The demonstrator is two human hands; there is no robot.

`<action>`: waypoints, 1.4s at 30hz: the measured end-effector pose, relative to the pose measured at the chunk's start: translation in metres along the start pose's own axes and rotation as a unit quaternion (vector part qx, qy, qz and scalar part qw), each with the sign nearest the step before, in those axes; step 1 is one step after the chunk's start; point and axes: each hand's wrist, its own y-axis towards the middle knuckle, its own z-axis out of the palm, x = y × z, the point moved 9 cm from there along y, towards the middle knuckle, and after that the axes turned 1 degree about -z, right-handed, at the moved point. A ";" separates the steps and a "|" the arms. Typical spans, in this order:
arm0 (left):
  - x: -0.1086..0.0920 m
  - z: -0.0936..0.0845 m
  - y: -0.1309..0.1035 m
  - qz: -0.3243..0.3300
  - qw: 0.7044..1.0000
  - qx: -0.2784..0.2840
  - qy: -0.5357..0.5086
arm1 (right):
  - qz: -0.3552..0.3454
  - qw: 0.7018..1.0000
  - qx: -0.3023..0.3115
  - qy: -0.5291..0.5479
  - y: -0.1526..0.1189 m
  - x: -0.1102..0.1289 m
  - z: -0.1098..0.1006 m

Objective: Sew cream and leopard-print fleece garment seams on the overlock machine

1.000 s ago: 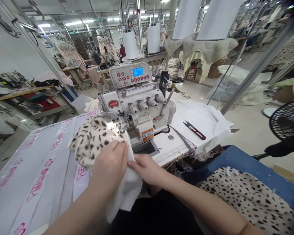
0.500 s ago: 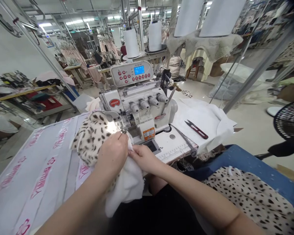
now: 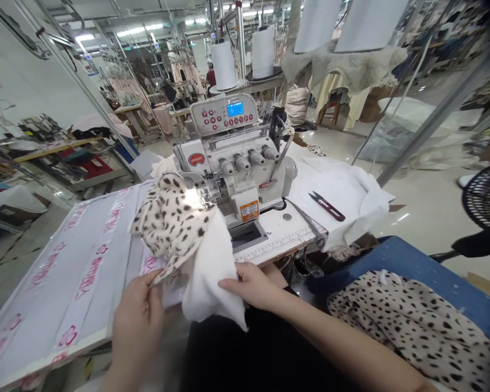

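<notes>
A cream fleece with dark spots (image 3: 175,218) lies bunched at the lit needle area of a white overlock sewing machine (image 3: 245,163). White fabric (image 3: 214,277) hangs beside it over the table's front edge. My left hand (image 3: 139,310) pinches the lower left edge of the spotted fleece. With thumb and fingers closed, my right hand (image 3: 251,286) grips the right edge of the white fabric, below the machine's front plate. Both hands are apart, with the cloth spread between them.
Dark red thread snips (image 3: 329,207) lie on white cloth right of the machine. Spotted fabric (image 3: 412,326) rests on a blue surface at the lower right. A black fan (image 3: 485,201) stands at the right edge. Thread cones (image 3: 224,65) rise behind the machine.
Both hands have come back from the needle area toward the body and moved apart. The left went down and left, the right slightly down. The white fabric now shows more fully. The view shifted slightly.
</notes>
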 end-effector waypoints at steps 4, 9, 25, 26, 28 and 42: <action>-0.052 -0.027 -0.005 0.050 0.998 -0.012 -0.024 | -0.019 0.996 0.019 0.085 -0.008 0.009 0.016; -0.123 -0.003 -0.035 0.179 0.976 0.088 -0.083 | -0.108 0.978 0.100 0.145 -0.038 0.021 0.050; -0.116 0.017 -0.084 0.169 0.958 0.113 -0.204 | 0.053 0.972 0.034 0.228 -0.119 -0.027 0.051; -0.118 0.016 -0.082 0.178 0.956 0.111 -0.206 | 0.050 0.974 0.031 0.221 -0.120 -0.025 0.049; -0.120 0.011 -0.078 0.194 0.955 0.092 -0.203 | 0.047 0.975 0.027 0.213 -0.121 -0.023 0.046; -0.142 -0.009 -0.072 0.235 0.934 0.085 -0.256 | 0.033 0.970 0.031 0.237 -0.126 -0.004 0.031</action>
